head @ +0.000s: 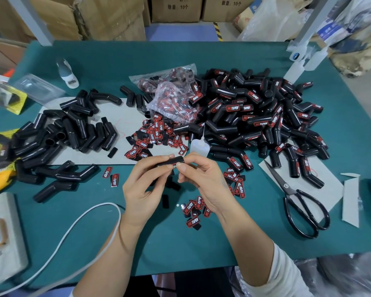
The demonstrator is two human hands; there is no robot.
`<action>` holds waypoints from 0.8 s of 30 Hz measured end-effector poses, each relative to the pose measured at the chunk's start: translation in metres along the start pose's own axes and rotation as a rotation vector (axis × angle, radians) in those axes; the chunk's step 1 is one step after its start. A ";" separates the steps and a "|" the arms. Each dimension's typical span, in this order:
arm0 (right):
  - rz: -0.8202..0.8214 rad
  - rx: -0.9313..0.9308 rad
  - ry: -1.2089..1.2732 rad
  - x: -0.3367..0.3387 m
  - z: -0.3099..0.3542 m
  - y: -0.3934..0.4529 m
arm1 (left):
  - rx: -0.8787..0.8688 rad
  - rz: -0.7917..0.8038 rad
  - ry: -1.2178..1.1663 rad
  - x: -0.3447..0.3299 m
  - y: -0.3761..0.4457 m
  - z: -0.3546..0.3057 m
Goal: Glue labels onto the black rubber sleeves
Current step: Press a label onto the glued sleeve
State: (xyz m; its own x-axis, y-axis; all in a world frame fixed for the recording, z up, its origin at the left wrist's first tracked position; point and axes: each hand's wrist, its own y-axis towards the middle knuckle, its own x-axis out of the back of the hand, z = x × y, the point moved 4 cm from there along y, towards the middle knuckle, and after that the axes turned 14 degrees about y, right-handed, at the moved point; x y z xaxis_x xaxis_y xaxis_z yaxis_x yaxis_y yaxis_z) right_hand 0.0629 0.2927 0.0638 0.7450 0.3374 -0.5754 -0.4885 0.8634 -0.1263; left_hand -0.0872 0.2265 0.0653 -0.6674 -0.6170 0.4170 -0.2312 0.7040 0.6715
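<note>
Fingers [167,157] of both hands around sleeve [173,161]

Black sleeves [266,116] — red-black labels [152,136] (white lettering) — teal table [201,243].

One head-worn wide-angle view looks forward and steeply down from the bench's [201,249] six o'clock edge toward stacked boxes [176,9] at twelve o'clock, close above both hands.
</note>
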 end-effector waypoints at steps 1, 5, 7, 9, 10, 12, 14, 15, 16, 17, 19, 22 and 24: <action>0.000 0.001 -0.003 0.001 0.001 0.000 | -0.004 -0.002 0.001 0.000 0.000 0.000; -0.014 0.009 -0.006 0.001 0.002 0.000 | -0.010 -0.002 0.001 0.000 0.000 0.000; -0.014 0.014 -0.012 0.002 0.002 0.000 | -0.006 0.004 0.008 0.000 0.000 0.000; -0.012 0.015 -0.019 0.002 0.003 0.001 | 0.005 0.003 0.015 0.000 0.000 -0.001; -0.010 0.013 -0.022 0.002 0.003 0.001 | 0.009 0.001 0.013 0.000 0.000 -0.001; -0.012 0.014 -0.028 0.003 0.003 0.001 | 0.009 -0.002 0.000 0.001 0.001 -0.002; -0.014 0.017 -0.028 0.004 0.002 0.002 | 0.011 -0.002 -0.012 0.001 0.001 -0.003; -0.015 0.017 -0.028 0.004 0.002 0.002 | 0.014 0.000 -0.017 0.000 0.002 -0.003; -0.015 0.016 -0.028 0.004 0.002 0.002 | 0.015 0.001 -0.019 0.000 0.002 -0.003; -0.015 0.017 -0.026 0.004 0.001 0.002 | 0.017 0.001 -0.020 0.000 0.002 -0.003; -0.014 0.016 -0.022 0.005 0.001 0.002 | 0.026 0.007 -0.022 0.000 0.002 -0.002; -0.010 0.020 -0.022 0.005 0.001 0.002 | 0.040 0.023 -0.019 -0.001 0.000 0.001; -0.011 0.020 -0.019 0.006 0.000 0.003 | 0.049 0.025 -0.016 -0.002 -0.001 0.003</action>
State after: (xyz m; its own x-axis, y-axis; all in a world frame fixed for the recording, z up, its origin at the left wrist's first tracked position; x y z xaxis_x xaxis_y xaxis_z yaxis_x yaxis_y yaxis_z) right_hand 0.0662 0.2972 0.0595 0.7589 0.3344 -0.5588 -0.4710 0.8744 -0.1163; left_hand -0.0878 0.2279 0.0624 -0.6843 -0.5940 0.4230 -0.2488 0.7354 0.6303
